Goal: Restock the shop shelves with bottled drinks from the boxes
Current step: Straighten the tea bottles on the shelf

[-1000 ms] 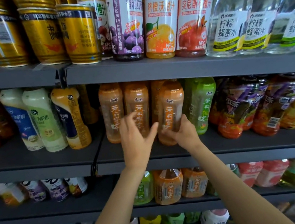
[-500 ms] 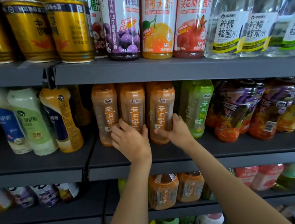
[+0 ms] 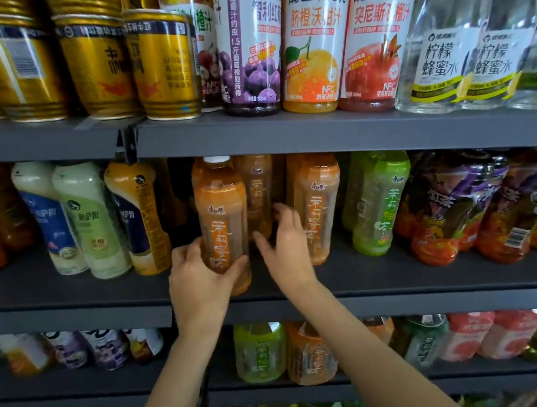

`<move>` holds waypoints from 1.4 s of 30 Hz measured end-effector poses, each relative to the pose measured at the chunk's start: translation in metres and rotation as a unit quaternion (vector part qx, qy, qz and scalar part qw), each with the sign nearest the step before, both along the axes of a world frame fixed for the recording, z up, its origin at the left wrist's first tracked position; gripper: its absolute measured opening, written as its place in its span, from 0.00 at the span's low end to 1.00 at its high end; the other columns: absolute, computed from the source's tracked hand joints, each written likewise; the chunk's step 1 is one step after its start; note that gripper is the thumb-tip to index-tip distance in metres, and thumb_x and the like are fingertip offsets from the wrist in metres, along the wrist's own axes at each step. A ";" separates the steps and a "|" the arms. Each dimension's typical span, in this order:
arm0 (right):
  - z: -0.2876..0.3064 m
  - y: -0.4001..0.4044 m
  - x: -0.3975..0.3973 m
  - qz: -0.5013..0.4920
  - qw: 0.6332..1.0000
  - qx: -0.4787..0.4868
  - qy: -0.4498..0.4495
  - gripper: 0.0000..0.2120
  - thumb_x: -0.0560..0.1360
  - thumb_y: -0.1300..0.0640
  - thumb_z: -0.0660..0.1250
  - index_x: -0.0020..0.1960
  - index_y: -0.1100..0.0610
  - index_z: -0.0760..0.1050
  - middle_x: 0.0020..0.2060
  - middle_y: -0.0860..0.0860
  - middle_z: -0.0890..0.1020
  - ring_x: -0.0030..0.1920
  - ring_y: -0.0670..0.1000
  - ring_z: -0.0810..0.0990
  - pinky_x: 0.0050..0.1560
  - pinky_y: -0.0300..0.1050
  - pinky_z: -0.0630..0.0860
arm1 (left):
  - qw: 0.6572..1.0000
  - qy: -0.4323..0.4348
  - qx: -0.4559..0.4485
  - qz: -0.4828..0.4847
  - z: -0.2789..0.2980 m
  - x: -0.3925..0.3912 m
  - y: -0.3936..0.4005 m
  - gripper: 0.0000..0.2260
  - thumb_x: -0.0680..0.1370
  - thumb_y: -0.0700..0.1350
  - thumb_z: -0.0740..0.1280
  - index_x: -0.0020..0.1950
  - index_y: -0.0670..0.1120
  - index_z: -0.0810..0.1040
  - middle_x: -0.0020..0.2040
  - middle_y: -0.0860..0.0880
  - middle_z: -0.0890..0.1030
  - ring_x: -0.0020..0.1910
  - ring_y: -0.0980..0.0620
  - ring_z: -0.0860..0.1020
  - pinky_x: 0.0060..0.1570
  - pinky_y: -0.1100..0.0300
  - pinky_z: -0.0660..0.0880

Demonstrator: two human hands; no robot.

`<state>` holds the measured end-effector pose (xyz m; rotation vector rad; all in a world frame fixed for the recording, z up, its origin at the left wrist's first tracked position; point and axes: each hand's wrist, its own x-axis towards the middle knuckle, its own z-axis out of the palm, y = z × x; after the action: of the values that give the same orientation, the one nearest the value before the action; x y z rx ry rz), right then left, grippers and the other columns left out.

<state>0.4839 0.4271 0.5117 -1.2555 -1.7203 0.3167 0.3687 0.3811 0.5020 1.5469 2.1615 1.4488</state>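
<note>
Three orange tea bottles stand on the dark middle shelf (image 3: 390, 296). My left hand (image 3: 198, 279) grips the lower part of the leftmost orange bottle (image 3: 222, 215), which sits nearest the shelf's front edge. My right hand (image 3: 287, 245) is between the other two with fingers spread, touching the right orange bottle (image 3: 319, 203). Set further back behind them is the middle orange bottle (image 3: 259, 197). No box is in view.
A green tea bottle (image 3: 377, 203) and purple-labelled bottles (image 3: 447, 208) stand to the right, milky bottles (image 3: 88, 222) to the left. Gold cans (image 3: 162, 64) and juice bottles (image 3: 314, 38) fill the shelf above. More bottles (image 3: 262, 353) sit on the lower shelves.
My left hand has closed on the leftmost orange bottle and drawn it forward toward the shelf edge. My right hand has shifted left, off the front of the right bottle into the gap.
</note>
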 end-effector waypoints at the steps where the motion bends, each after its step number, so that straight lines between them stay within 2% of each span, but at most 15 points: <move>1: 0.002 0.013 -0.009 -0.009 0.999 -0.041 0.022 0.28 0.75 0.59 0.66 0.71 0.62 0.59 0.67 0.56 0.68 0.68 0.53 0.67 0.66 0.38 0.63 | 1.000 0.002 -0.005 0.000 0.001 -0.004 -0.001 0.32 0.66 0.54 0.75 0.66 0.42 0.72 0.59 0.43 0.72 0.58 0.44 0.73 0.55 0.53 0.70; 7: 0.002 0.071 -0.039 -0.051 0.977 -0.184 0.095 0.32 0.75 0.57 0.67 0.72 0.63 0.55 0.69 0.59 0.65 0.69 0.58 0.66 0.67 0.48 0.64 | 1.000 0.011 -0.008 -0.017 0.002 -0.016 -0.001 0.32 0.67 0.54 0.74 0.67 0.42 0.70 0.58 0.44 0.71 0.58 0.46 0.72 0.53 0.57 0.69; 10: -0.004 0.073 -0.046 -0.102 0.977 -0.162 0.093 0.28 0.74 0.58 0.68 0.68 0.64 0.59 0.67 0.61 0.64 0.68 0.60 0.65 0.67 0.48 0.63 | 1.000 0.009 -0.006 -0.019 0.000 -0.017 0.000 0.33 0.68 0.55 0.74 0.68 0.43 0.69 0.59 0.45 0.71 0.59 0.47 0.72 0.54 0.58 0.70; 14: -0.009 0.066 -0.056 -0.184 0.968 -0.126 0.112 0.28 0.74 0.61 0.66 0.68 0.67 0.58 0.67 0.64 0.63 0.70 0.62 0.62 0.70 0.51 0.61 | 1.000 0.005 0.003 -0.028 -0.002 -0.018 0.000 0.33 0.68 0.54 0.74 0.67 0.43 0.69 0.59 0.45 0.71 0.59 0.47 0.72 0.51 0.59 0.69; 21: -0.007 0.066 -0.059 -0.195 0.965 -0.136 0.106 0.31 0.74 0.62 0.66 0.71 0.66 0.54 0.70 0.63 0.61 0.71 0.61 0.61 0.69 0.49 0.64 | 1.000 0.008 0.003 -0.026 -0.003 -0.019 0.001 0.33 0.67 0.54 0.74 0.67 0.43 0.69 0.59 0.46 0.70 0.59 0.47 0.72 0.52 0.58 0.70; 23: -0.007 0.058 -0.058 -0.178 0.968 -0.136 0.109 0.34 0.74 0.62 0.66 0.73 0.66 0.51 0.71 0.63 0.59 0.72 0.61 0.60 0.71 0.50 0.61 | 1.000 0.012 0.005 -0.025 -0.004 -0.019 0.001 0.33 0.67 0.54 0.74 0.67 0.42 0.69 0.59 0.45 0.70 0.58 0.47 0.72 0.52 0.58 0.70; 25: -0.007 0.037 -0.052 -0.139 0.978 -0.115 0.108 0.34 0.74 0.66 0.65 0.74 0.65 0.49 0.72 0.62 0.58 0.73 0.59 0.57 0.72 0.44 0.56 | 1.000 0.016 0.011 -0.021 -0.004 -0.019 0.000 0.33 0.67 0.54 0.74 0.67 0.42 0.70 0.59 0.45 0.71 0.58 0.46 0.73 0.52 0.57 0.70; 27: -0.006 0.005 -0.040 -0.086 0.991 -0.049 0.091 0.31 0.74 0.70 0.62 0.73 0.63 0.54 0.70 0.58 0.61 0.72 0.54 0.61 0.68 0.33 0.55 | 0.999 0.024 0.017 -0.022 -0.004 -0.018 0.000 0.32 0.67 0.54 0.74 0.67 0.42 0.70 0.59 0.45 0.72 0.57 0.46 0.74 0.51 0.59 0.70; 29: -0.002 -0.023 -0.023 -0.058 0.993 0.043 0.098 0.27 0.72 0.73 0.61 0.69 0.61 0.62 0.66 0.55 0.66 0.68 0.51 0.66 0.67 0.34 0.61 | 0.999 0.035 0.014 -0.030 -0.003 -0.014 0.001 0.32 0.67 0.56 0.74 0.66 0.42 0.71 0.59 0.46 0.72 0.56 0.47 0.75 0.48 0.61 0.68; 31: 0.004 -0.032 -0.003 -0.092 0.983 0.115 0.107 0.24 0.71 0.73 0.62 0.66 0.61 0.66 0.63 0.54 0.67 0.65 0.50 0.69 0.65 0.39 0.67 | 0.998 0.045 0.011 -0.038 -0.003 -0.005 0.006 0.31 0.67 0.57 0.74 0.65 0.43 0.72 0.59 0.46 0.72 0.56 0.46 0.75 0.48 0.61 0.68; 32: 0.006 -0.031 0.006 -0.122 0.978 0.128 0.110 0.24 0.71 0.71 0.64 0.65 0.61 0.65 0.63 0.55 0.66 0.65 0.51 0.68 0.64 0.38 0.66 | 0.998 0.048 0.008 -0.039 -0.003 0.002 0.009 0.31 0.67 0.57 0.73 0.65 0.43 0.72 0.60 0.45 0.72 0.57 0.46 0.75 0.49 0.59 0.70; 34: 0.008 -0.021 0.022 -0.170 0.975 0.087 0.110 0.29 0.71 0.66 0.69 0.68 0.63 0.62 0.66 0.58 0.63 0.67 0.54 0.64 0.64 0.36 0.62 | 0.998 0.056 -0.004 -0.036 -0.002 0.015 0.016 0.31 0.68 0.58 0.72 0.66 0.44 0.70 0.62 0.45 0.71 0.59 0.45 0.73 0.52 0.55 0.72; 37: 0.002 -0.003 0.037 -0.146 0.983 -0.073 0.089 0.37 0.70 0.59 0.72 0.72 0.62 0.56 0.68 0.59 0.65 0.69 0.58 0.65 0.66 0.48 0.65 | 0.997 0.068 -0.007 -0.034 -0.003 0.031 0.027 0.30 0.70 0.59 0.70 0.66 0.44 0.70 0.63 0.45 0.70 0.62 0.46 0.71 0.55 0.53 0.72; 39: -0.005 0.003 0.042 -0.141 0.984 -0.096 0.055 0.32 0.71 0.58 0.72 0.69 0.62 0.61 0.64 0.58 0.71 0.65 0.57 0.71 0.64 0.51 0.71 | 0.997 0.073 0.000 -0.029 -0.003 0.037 0.034 0.30 0.70 0.59 0.70 0.65 0.44 0.70 0.64 0.46 0.70 0.63 0.46 0.70 0.56 0.54 0.72; 42: -0.008 0.004 0.045 -0.148 0.985 -0.079 0.043 0.27 0.72 0.59 0.70 0.66 0.62 0.63 0.61 0.57 0.73 0.62 0.56 0.73 0.61 0.49 0.72 | 0.997 0.073 0.006 -0.016 -0.004 0.045 0.041 0.30 0.70 0.58 0.70 0.66 0.44 0.69 0.64 0.45 0.70 0.64 0.46 0.70 0.55 0.53 0.73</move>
<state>0.5286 0.4309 0.5037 -1.5678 -1.4329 0.3309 0.4135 0.4226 0.4976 1.7343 2.1979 1.3820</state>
